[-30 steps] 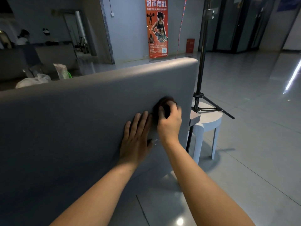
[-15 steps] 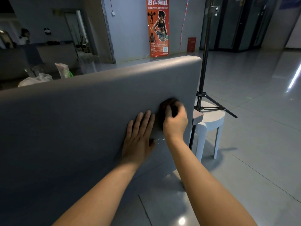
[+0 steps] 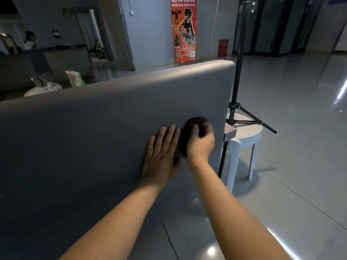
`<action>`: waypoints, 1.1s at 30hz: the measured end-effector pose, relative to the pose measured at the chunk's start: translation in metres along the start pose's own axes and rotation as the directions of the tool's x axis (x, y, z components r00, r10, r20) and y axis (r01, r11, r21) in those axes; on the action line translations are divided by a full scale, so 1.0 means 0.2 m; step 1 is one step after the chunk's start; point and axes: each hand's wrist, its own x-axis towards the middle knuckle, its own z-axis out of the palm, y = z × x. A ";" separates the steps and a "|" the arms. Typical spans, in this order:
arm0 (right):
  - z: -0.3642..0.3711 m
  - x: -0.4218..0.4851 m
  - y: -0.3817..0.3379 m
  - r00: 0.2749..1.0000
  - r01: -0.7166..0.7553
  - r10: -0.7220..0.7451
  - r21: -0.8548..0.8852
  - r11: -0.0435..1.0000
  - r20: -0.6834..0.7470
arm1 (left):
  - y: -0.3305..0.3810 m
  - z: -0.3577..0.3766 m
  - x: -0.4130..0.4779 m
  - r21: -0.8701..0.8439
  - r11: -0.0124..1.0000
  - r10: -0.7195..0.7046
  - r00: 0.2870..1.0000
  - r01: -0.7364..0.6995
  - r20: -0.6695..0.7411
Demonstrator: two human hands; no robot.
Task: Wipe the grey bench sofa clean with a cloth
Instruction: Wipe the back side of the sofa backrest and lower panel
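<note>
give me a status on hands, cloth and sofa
Left hand flat on grey sofa back. Right hand grips dark cloth, pressed to it near its right end. Tripod and white stool just past that edge, clear of hands.

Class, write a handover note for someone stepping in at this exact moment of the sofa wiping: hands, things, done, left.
Left hand: fingers straight, pressed flat on the sofa back.
Right hand: grips the dark cloth against the back, near its right end.
Done: unclear; no wiped patch shows.
Left: wipe the rest of the back leftward; the seat is out of view.
Mind the stand and white stool beside that end.
</note>
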 end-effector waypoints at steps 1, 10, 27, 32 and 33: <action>0.01 -0.04 0.02 1.000 0.003 -0.002 -0.011 1.000 0.026 | 0.00 0.01 0.00 0.001 1.000 -0.008 1.000 0.008 -0.014; -0.06 0.10 -0.08 0.982 0.177 -0.176 -0.008 0.984 0.068 | 0.00 -0.01 0.00 -0.015 1.000 0.001 1.000 -0.001 0.007; 0.01 0.00 -0.07 0.971 0.238 -0.238 0.011 0.971 0.033 | 0.03 -0.01 0.00 0.033 0.999 -0.030 0.999 0.029 0.039; -0.03 -0.11 0.18 0.973 0.189 -0.172 -0.103 0.977 0.152 | 0.03 -0.02 0.00 0.001 1.000 -0.018 0.998 0.018 0.052; -0.05 -0.11 0.20 0.974 0.174 -0.153 -0.122 0.977 0.164 | 0.03 -0.02 0.00 -0.004 1.000 -0.019 0.998 0.020 0.054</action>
